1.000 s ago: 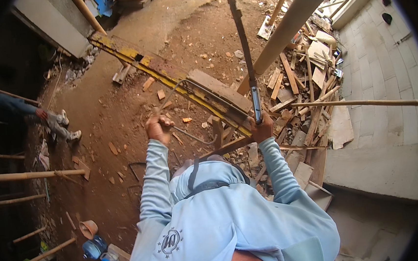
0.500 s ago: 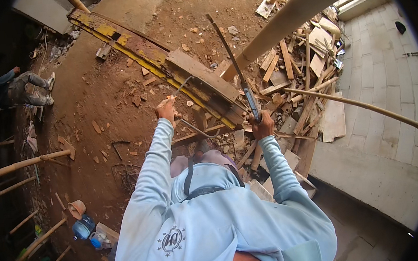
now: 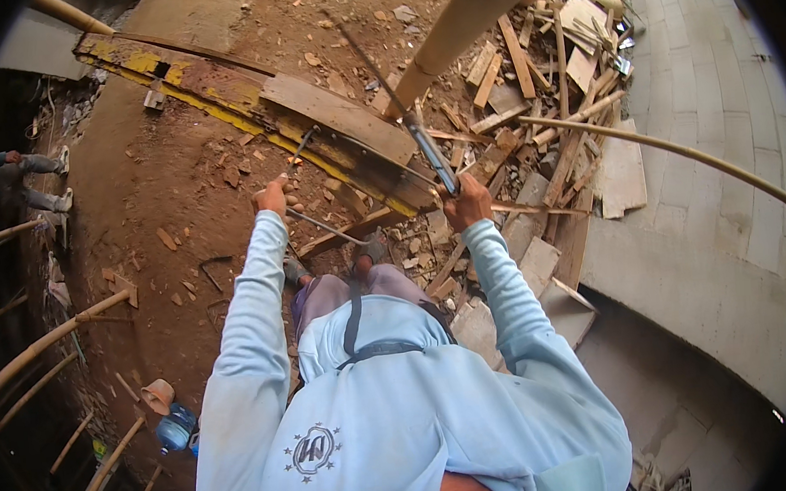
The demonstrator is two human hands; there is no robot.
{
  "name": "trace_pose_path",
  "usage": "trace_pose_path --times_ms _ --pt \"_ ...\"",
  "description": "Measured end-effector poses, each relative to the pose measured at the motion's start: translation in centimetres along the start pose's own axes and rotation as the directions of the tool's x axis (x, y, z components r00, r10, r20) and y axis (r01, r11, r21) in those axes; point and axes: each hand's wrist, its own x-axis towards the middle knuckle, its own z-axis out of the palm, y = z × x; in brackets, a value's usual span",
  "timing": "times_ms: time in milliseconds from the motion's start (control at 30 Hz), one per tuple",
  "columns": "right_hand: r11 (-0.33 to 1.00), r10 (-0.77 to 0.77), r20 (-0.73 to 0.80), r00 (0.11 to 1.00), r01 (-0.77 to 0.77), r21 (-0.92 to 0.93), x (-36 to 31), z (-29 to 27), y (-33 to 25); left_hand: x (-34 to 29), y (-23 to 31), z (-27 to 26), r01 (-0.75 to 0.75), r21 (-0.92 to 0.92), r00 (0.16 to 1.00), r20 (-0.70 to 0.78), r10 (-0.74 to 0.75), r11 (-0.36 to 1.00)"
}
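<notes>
My left hand (image 3: 270, 200) is closed around a thin bent metal rod (image 3: 325, 228). One end of the rod runs low toward my feet; its hooked upper part shows against the beam. My right hand (image 3: 469, 201) grips the grey-blue lower section of a long dark bar-like tool (image 3: 434, 156), its thin far part slanting up and left, blurred. I cannot make out its exact kind. Beyond both hands lies a rusty yellow-edged metal beam (image 3: 215, 91) with a wooden plank (image 3: 337, 116) on it.
A bamboo pole (image 3: 469, 32) rises beyond the beam. Scrap wood and rubble (image 3: 528, 78) pile up to the right, beside a paved floor (image 3: 694, 83). Bamboo poles (image 3: 50, 342), a blue bottle (image 3: 176, 427) and a person (image 3: 14, 183) are at the left.
Both my hands have moved left and slightly up in view, still holding the rod and the tool. My feet have come into sight below the beam. The person at left has shifted.
</notes>
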Motion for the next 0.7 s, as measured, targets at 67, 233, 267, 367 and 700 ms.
trace_pose_path --times_ms 67,233,267,367,700 --pt "0.999 -0.005 0.068 0.998 0.002 0.037 -0.6 1.7 1.6 1.7 0.1 -0.5 -0.089 0.106 0.996 0.019 0.088 0.990" --pt "0.993 -0.002 0.076 0.997 -0.006 0.117 -0.1 3.7 3.9 2.0 4.5 3.7 -0.260 0.538 0.961 0.063 0.269 0.802" --pt "0.991 0.011 0.106 0.994 -0.025 0.129 -0.6 3.8 4.1 2.4 4.5 4.0 -0.222 0.629 0.968 0.050 0.247 0.745" --pt "0.992 0.026 0.057 0.998 -0.032 0.119 -1.3 3.8 4.8 4.8 4.1 3.1 -0.175 0.557 0.985 0.101 0.143 0.812" --pt "0.968 0.198 0.162 0.967 -0.218 0.121 -6.9 -11.4 8.9 3.6 3.1 5.0 -0.146 0.613 0.976 -0.038 0.214 0.776"
